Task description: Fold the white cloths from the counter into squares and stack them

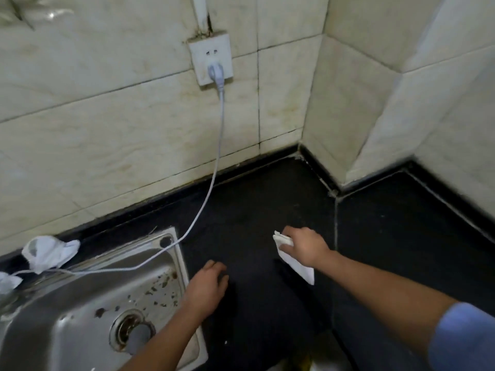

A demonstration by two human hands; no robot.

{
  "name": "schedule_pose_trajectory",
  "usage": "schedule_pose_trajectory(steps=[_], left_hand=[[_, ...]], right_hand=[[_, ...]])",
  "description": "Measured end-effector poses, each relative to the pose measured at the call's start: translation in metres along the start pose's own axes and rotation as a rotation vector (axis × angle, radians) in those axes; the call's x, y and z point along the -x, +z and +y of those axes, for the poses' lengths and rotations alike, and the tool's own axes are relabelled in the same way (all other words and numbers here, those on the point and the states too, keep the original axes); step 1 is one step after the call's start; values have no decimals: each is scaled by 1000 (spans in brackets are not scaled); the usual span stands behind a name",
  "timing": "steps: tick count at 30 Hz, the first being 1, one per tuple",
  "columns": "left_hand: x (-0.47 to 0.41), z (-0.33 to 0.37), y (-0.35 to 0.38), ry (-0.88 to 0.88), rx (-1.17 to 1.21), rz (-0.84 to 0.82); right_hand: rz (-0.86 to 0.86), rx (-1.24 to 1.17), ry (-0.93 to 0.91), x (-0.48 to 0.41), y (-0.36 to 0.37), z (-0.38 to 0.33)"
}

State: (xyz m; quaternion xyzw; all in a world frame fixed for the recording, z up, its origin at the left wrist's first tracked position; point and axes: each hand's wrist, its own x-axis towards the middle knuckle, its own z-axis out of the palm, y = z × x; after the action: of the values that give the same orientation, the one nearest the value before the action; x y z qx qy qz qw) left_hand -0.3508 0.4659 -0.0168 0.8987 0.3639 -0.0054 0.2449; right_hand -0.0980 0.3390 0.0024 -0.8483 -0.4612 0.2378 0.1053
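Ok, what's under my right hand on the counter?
A folded white cloth lies on the black counter beneath the right hand; its middle is covered, both ends showing.

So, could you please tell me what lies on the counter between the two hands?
In the head view, only bare black counter lies between the left hand and the right hand, which rests on the folded white cloth.

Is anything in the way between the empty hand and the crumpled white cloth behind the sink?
Yes. The sink's back corner and the white cable draped over it lie between the left hand and the crumpled cloth.
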Motion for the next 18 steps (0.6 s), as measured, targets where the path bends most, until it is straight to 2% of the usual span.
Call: schedule_pose_trajectory(steps=[4,10,18], left_hand=[[-14,17,-2,198,12,-47],[-15,47,3,507,-45,-137],[34,154,36,925,-100,-267]], right_hand=[[167,119,151,53,-14,23],[284,115,430,169,0,47],[493,51,837,362,34,55]])
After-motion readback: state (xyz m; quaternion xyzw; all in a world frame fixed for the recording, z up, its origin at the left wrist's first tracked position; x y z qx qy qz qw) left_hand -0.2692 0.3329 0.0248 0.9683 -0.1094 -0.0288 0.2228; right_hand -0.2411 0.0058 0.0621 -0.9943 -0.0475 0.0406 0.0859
